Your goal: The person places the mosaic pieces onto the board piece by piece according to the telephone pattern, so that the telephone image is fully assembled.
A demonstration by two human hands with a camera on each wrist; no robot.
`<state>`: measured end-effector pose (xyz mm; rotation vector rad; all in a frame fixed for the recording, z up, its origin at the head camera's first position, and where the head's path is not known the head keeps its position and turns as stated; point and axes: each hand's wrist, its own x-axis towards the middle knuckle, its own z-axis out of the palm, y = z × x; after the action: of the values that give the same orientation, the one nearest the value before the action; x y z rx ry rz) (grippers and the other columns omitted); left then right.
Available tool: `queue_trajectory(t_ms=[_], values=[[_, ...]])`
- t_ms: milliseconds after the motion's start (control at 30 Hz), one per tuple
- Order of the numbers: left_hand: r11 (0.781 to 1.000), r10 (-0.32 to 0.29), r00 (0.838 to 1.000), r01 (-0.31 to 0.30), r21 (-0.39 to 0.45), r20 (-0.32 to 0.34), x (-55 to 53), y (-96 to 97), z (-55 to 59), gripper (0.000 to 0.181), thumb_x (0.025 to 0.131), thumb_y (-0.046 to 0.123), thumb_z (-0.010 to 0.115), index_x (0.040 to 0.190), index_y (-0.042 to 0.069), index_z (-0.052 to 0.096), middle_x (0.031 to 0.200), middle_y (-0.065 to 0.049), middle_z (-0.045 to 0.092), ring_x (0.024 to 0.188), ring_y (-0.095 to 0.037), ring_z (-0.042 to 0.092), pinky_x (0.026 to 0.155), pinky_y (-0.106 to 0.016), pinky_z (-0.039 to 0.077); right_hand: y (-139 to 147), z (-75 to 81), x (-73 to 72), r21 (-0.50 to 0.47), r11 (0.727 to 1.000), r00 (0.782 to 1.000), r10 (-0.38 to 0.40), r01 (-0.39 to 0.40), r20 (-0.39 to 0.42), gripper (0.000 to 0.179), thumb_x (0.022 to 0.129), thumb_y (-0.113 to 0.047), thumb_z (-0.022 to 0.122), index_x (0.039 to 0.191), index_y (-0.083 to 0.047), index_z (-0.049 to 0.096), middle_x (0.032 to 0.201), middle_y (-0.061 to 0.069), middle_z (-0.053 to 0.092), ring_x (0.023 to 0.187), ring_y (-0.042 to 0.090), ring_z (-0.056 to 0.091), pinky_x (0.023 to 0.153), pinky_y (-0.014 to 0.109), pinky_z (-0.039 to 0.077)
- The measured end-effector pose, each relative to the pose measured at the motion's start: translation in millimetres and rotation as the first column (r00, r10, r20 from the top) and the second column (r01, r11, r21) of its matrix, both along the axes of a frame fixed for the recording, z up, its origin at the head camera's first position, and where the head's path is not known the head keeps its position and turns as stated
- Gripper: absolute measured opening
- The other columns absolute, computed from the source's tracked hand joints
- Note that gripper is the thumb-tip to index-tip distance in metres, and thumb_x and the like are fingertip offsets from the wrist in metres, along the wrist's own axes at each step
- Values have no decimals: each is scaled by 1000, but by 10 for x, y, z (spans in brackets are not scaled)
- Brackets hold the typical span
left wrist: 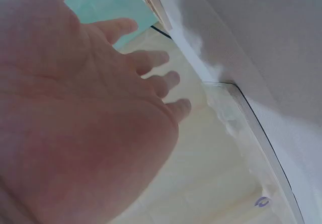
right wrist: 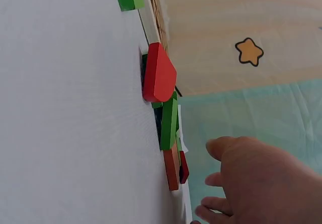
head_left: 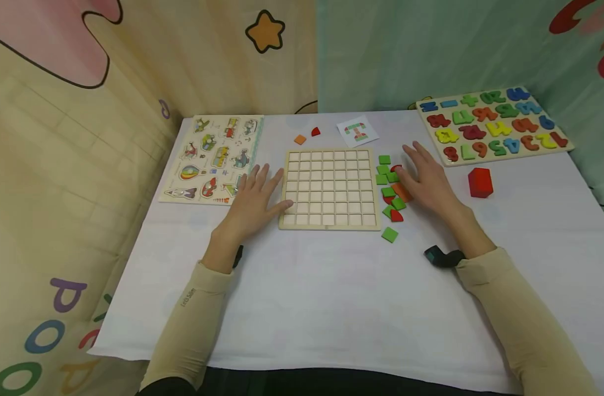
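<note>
A wooden grid board [head_left: 329,226] with rows of pale square cells lies in the middle of the table. At its left edge, my left hand [head_left: 252,203] has its fingers spread and its thumb tip over the frame. The palm of the left hand [left wrist: 85,108] fills much of the left wrist view. Right of the board is a loose pile of green tiles [head_left: 389,235], red rounded pieces [head_left: 397,216] and an orange tile [head_left: 402,192]. My right hand [head_left: 430,184] hovers beside this pile with extended fingers, its thumb close to a red piece. Neither hand holds anything.
An orange tile [head_left: 299,139], a red piece [head_left: 315,131] and a pattern card [head_left: 370,132] lie behind the board. A picture puzzle [head_left: 175,181] is at left, a number puzzle [head_left: 504,156] at back right. A red block [head_left: 480,182] stands right of my right hand.
</note>
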<state>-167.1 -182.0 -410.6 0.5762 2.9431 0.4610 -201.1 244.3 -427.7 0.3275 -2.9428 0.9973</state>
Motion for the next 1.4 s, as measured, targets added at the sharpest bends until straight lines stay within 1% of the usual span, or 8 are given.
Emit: queue_trajectory(t_ms=[233, 367, 533, 700, 867, 1033, 1133, 1400], values=[[999, -47, 995, 46, 10, 92, -85, 145, 11, 90, 104, 62, 54, 171, 18, 14, 177, -18, 6, 164, -40, 3, 133, -58, 7, -5, -14, -12, -37, 999, 1000, -10, 9, -22, 52, 108, -30, 58, 153, -2, 52, 159, 23, 46, 150, 41, 38, 124, 65, 32], [997, -73, 986, 75, -8, 148, -150, 173, 38, 93, 103, 60, 57, 170, 12, 14, 178, -17, 4, 164, -41, 5, 133, -57, 10, -41, -51, -2, -57, 998, 998, -12, 9, -55, 42, 107, -23, 63, 142, 0, 62, 145, 23, 56, 138, 41, 47, 118, 63, 38], [996, -81, 978, 85, -14, 192, -104, 107, 13, 94, 102, 57, 62, 169, 8, 18, 178, -17, 6, 165, -38, 2, 134, -57, 7, -105, -156, 75, -34, 999, 998, -6, 3, -70, 34, 104, -15, 67, 134, 1, 68, 137, 23, 60, 132, 41, 51, 115, 60, 42], [994, -100, 979, 91, 55, 179, -61, 41, -45, 89, 102, 53, 65, 168, 8, 25, 177, -16, 11, 165, -37, 2, 134, -55, 5, -88, -196, 97, -25, 1000, 996, -15, 13, -90, 28, 104, -12, 67, 130, -2, 70, 131, 20, 64, 127, 38, 54, 112, 58, 46], [986, -107, 982, 84, 146, 154, -115, 7, -71, 85, 102, 45, 68, 167, 9, 29, 177, -15, 16, 165, -36, 3, 134, -55, 5, -36, -105, 16, -26, 1000, 997, -13, 10, -82, 27, 105, -13, 66, 129, -2, 71, 125, 19, 64, 120, 36, 57, 106, 56, 49], [972, -102, 981, 63, 226, 165, -130, -14, -102, 81, 101, 41, 71, 166, 11, 33, 177, -12, 18, 165, -34, 3, 134, -55, 4, -4, 30, -9, -45, 998, 997, -34, 36, 62, 30, 104, -12, 66, 133, -2, 67, 127, 20, 60, 116, 37, 56, 103, 52, 51], [970, -100, 980, 58, 235, 171, -127, -21, -123, 81, 101, 41, 71, 166, 11, 33, 177, -12, 18, 165, -34, 3, 134, -55, 4, -22, 114, -44, -54, 997, 994, -41, 47, 104, 32, 104, -12, 67, 134, -1, 67, 128, 21, 61, 116, 38, 57, 103, 52, 51], [975, -91, 982, 54, 217, 164, -158, -34, -106, 82, 101, 45, 70, 166, 15, 33, 177, -9, 18, 166, -33, 3, 133, -58, 6, -289, 234, -200, -113, 994, 999, 12, -8, 30, 32, 102, -13, 70, 131, 1, 67, 126, 22, 60, 116, 36, 59, 106, 57, 54]])
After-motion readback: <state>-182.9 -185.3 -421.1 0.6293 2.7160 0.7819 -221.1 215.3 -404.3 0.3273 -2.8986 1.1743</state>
